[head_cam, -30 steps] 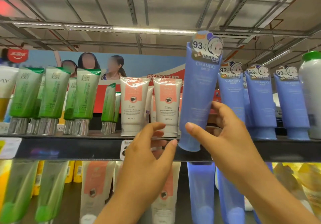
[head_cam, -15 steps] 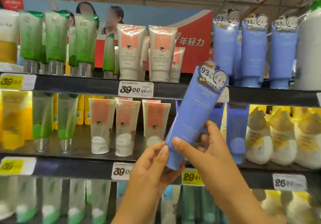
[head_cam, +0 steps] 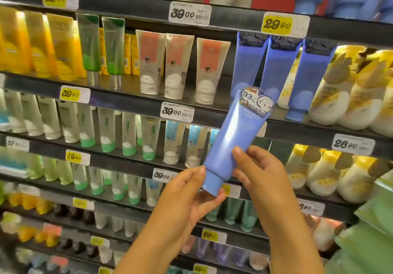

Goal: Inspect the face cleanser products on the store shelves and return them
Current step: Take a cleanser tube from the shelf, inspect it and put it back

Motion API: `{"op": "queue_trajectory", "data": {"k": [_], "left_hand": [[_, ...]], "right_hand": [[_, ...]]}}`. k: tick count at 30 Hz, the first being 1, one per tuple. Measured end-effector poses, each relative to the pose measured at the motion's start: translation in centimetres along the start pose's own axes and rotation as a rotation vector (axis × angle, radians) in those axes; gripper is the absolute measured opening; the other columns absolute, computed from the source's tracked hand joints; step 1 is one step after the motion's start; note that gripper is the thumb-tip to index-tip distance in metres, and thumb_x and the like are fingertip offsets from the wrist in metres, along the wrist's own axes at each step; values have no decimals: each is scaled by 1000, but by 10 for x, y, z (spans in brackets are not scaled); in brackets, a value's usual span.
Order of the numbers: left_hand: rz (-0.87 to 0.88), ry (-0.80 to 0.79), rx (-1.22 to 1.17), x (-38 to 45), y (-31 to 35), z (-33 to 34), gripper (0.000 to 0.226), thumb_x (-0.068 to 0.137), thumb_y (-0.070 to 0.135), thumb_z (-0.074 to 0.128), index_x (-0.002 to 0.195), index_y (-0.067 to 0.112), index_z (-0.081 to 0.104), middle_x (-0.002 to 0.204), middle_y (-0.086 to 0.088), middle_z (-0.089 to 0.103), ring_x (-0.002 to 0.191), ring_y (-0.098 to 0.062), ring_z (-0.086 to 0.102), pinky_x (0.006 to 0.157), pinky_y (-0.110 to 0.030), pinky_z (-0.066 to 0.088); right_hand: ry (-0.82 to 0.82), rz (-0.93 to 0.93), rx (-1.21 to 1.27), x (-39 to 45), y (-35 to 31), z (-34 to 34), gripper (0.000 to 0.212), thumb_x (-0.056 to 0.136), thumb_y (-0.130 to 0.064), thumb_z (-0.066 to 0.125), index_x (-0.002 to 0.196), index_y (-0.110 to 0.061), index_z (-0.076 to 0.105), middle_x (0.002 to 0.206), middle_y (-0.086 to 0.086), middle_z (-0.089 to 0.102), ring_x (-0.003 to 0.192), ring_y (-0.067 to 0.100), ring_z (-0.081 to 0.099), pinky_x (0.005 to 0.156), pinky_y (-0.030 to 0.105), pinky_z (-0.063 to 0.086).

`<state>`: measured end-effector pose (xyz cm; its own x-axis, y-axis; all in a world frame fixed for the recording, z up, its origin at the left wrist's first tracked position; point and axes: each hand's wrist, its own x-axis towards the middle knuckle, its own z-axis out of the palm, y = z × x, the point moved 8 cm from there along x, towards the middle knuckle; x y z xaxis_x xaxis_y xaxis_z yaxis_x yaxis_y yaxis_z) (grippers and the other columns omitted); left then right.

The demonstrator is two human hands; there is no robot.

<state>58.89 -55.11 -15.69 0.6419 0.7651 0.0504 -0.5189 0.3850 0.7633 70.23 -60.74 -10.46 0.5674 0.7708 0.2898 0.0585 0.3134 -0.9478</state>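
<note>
A blue cleanser tube (head_cam: 236, 137) with a "93%" cartoon sticker at its top is held in front of the shelves, cap down, leaning to the right. My left hand (head_cam: 187, 199) grips its cap from below and the left. My right hand (head_cam: 261, 173) holds the lower body, thumb across the front. Behind it, matching blue tubes (head_cam: 274, 65) stand on a shelf.
Dark shelves (head_cam: 131, 103) run across the view with price tags. They carry yellow tubes (head_cam: 38, 44), green tubes (head_cam: 100, 46), white-and-coral tubes (head_cam: 176, 67), white-and-green tubes (head_cam: 106, 133) and cream-yellow bottles (head_cam: 348, 95). Green packaging (head_cam: 370, 241) fills the lower right corner.
The blue tube came off the top shelf and down in both hands. My view dropped from the top shelf to the lower rows. My left hand closed on the cap.
</note>
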Motion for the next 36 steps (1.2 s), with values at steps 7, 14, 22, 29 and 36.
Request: {"op": "queue_trajectory", "data": {"k": [7,14,22,29,36], "left_hand": [[-86,78,-11,-30,-17,-30,38,68,23,65,95,-4,64,88,-19,71,73,-25,69,61,-31,57],[-70,12,53,-38,-3,-34,30,66,23,69,89,4,68,92,-17,71,78,-22,69,67,-31,57],[-19,23,37,-61,37,-72,38,69,18,66,103,1,63,104,-18,70,90,-26,70,70,-32,58],[29,56,51,-90,81,-118,36,70,19,66,103,4,63,102,-14,71,91,-24,69,71,-29,57],[-58,-1,-50,-127,98,-151,35,69,20,68,102,6,69,104,-15,71,89,-24,69,70,-28,56]], "right_hand": [[54,101,200,-26,33,4,16,83,-18,60,94,-9,66,86,3,75,81,14,70,65,21,55],[111,27,220,-38,24,18,37,69,-27,64,100,-7,66,92,4,74,86,18,69,72,26,57],[119,-59,320,-56,22,75,37,67,-25,66,100,-8,65,94,3,73,91,19,67,80,33,55],[116,-72,457,-82,25,144,43,63,-24,69,103,-16,57,96,1,73,90,14,68,74,24,55],[157,-46,433,-117,30,185,43,65,-21,67,105,-14,52,94,0,73,90,15,69,76,28,57]]}}
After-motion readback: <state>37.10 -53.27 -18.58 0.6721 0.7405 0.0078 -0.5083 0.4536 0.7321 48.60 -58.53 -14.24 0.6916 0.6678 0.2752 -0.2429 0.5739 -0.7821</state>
